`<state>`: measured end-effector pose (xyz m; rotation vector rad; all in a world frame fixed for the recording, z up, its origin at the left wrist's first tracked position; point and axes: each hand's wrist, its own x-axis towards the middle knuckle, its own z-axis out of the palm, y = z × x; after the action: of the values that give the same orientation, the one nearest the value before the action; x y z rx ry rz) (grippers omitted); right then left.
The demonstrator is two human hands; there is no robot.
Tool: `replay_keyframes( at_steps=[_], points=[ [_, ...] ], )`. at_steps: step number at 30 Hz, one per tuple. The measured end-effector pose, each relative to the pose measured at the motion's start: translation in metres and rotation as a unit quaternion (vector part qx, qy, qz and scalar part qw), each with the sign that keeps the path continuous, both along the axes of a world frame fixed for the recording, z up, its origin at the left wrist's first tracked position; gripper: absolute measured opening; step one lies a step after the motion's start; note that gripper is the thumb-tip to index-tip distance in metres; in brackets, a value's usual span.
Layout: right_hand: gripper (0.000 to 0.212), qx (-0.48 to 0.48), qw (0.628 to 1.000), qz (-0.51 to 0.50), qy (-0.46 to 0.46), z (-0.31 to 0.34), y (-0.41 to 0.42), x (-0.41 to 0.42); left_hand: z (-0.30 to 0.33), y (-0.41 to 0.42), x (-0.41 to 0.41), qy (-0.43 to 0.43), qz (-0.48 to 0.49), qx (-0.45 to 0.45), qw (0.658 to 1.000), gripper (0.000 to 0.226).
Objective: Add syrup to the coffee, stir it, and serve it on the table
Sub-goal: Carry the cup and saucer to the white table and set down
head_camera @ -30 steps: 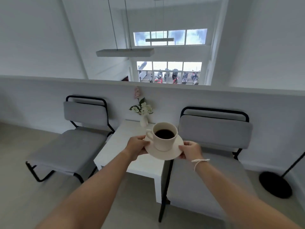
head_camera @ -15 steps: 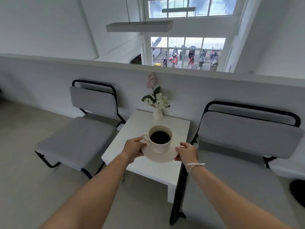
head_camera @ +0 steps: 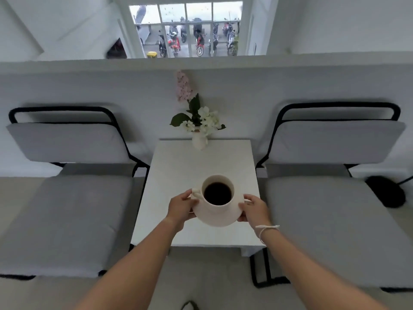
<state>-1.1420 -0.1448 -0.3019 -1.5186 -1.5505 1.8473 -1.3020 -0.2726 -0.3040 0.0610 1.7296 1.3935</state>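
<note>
A white cup [head_camera: 218, 206] of black coffee stands on a white saucer [head_camera: 220, 221], held in the air above the near half of a small white table [head_camera: 178, 166]. My left hand [head_camera: 181, 209] grips the saucer's left rim, beside the cup's handle. My right hand [head_camera: 253, 209], with a white string on the wrist, grips the right rim. The cup stays upright and the coffee level.
A small white vase of white and pink flowers [head_camera: 199, 121] stands at the table's far edge against a low white wall. Grey cushioned chairs with black frames flank the table, one left [head_camera: 67, 198] and one right [head_camera: 335, 198]. A black lamp base [head_camera: 387, 193] sits far right.
I have come closer and now look straight down on the table. The cup and saucer, still in both hands, have moved from the table's right front corner to above its near half.
</note>
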Motion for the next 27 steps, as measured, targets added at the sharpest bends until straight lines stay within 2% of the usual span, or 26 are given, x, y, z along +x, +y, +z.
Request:
replay_keyframes(
  at_steps=[8,19,27],
  points=[
    [0.03,-0.015,0.999,-0.031,-0.032,-0.071,-0.008,-0.048,-0.068,0.004,-0.052,-0.023,-0.017,-0.03,0.999,0.051],
    [0.031,-0.062,0.996,-0.022,-0.057,-0.186,0.019,-0.081,-0.178,0.023,-0.079,-0.035,0.002,-0.078,0.996,0.045],
    [0.032,-0.066,0.995,-0.012,-0.067,-0.234,0.025,-0.097,-0.227,0.027,-0.09,-0.026,0.015,-0.099,0.995,0.042]
  ],
)
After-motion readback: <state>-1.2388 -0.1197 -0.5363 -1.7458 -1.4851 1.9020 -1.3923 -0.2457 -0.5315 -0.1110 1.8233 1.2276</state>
